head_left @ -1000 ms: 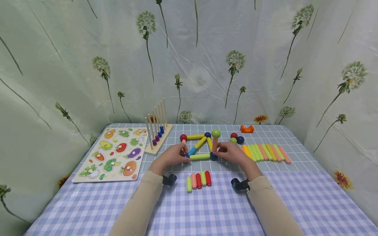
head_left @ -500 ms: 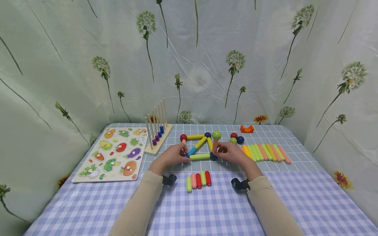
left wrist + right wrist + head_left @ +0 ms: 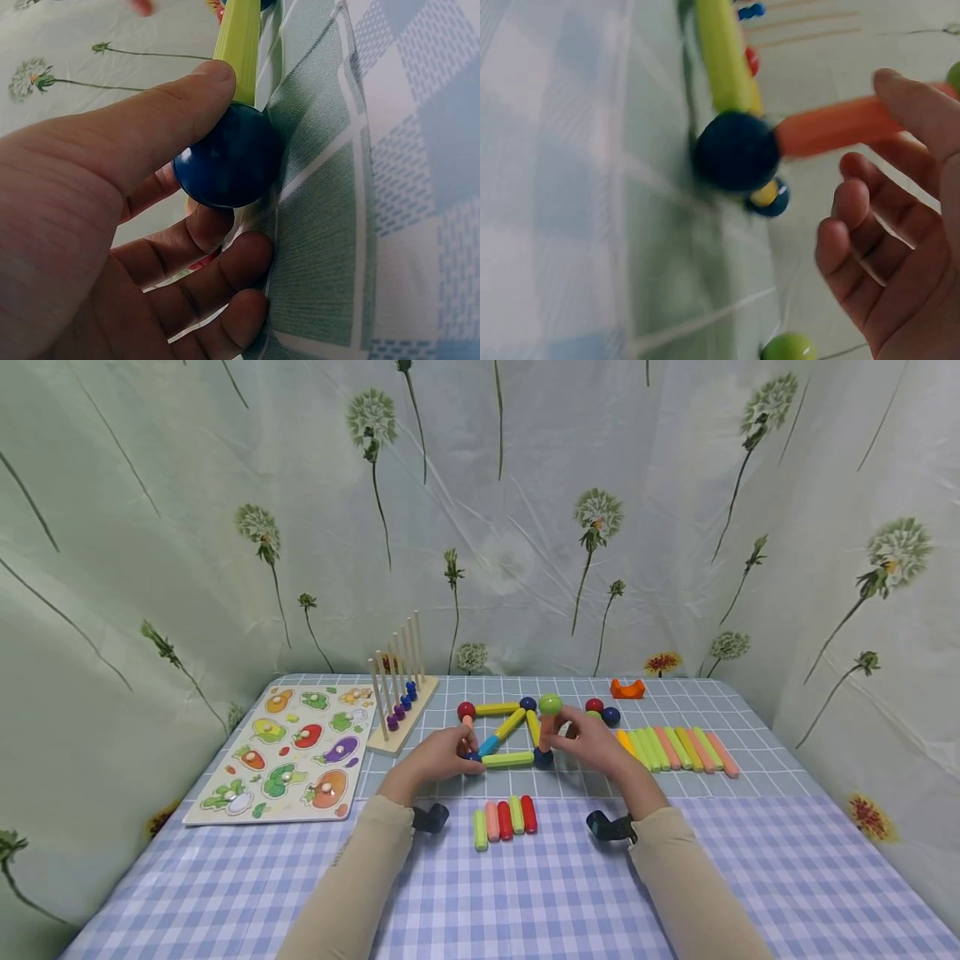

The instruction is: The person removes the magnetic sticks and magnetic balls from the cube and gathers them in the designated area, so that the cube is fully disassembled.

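Both my hands brace the frame at picture centre: left hand (image 3: 442, 755) pinches the blue ball (image 3: 227, 154), right hand (image 3: 592, 739) pinches the orange stick (image 3: 832, 124) upright.

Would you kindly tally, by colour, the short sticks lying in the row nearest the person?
Green sticks: 2
Red sticks: 2
Pink stick: 1
Total: 5

A: How many short sticks (image 3: 505, 820) are lined up near the sleeves?
B: Four are counted.
A: And hands?
B: Two are seen, a left hand (image 3: 438, 756) and a right hand (image 3: 592, 745).
A: Puzzle boards (image 3: 288, 752)?
B: One is counted.
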Demonstrator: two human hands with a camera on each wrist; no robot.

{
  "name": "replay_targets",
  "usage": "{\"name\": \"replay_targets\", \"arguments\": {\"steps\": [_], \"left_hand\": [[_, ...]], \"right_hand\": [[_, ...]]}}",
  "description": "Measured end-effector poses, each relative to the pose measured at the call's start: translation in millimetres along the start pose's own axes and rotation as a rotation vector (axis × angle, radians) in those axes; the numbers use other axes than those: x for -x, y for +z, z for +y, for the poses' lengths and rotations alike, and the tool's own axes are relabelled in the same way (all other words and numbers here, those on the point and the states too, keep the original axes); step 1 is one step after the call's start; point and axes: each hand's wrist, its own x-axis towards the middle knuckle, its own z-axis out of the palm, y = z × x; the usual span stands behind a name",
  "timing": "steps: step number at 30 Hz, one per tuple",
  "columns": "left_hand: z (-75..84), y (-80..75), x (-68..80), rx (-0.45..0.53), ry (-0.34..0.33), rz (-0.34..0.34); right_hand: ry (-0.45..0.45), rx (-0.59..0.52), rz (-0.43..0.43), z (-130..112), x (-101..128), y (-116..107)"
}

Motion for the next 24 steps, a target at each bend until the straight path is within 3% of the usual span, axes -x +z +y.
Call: {"name": "replay_targets", "arguments": {"steps": [5,9,24], "left_hand": [[0.1,-0.5,0.3,0.0,0.007,0.0],[-0.5,-0.9,0.2,0.004,0.01,-0.001],[-3.7,-0.3,-0.2,0.02,0.016,-0.007]], "right_hand": [[-0.056,-0.159,0.094,-15,2,-5],[-0.103,-0.222,0.136,-21,2,-6],[-0.133,-0.202,0.198,-26,5,-2]]}}
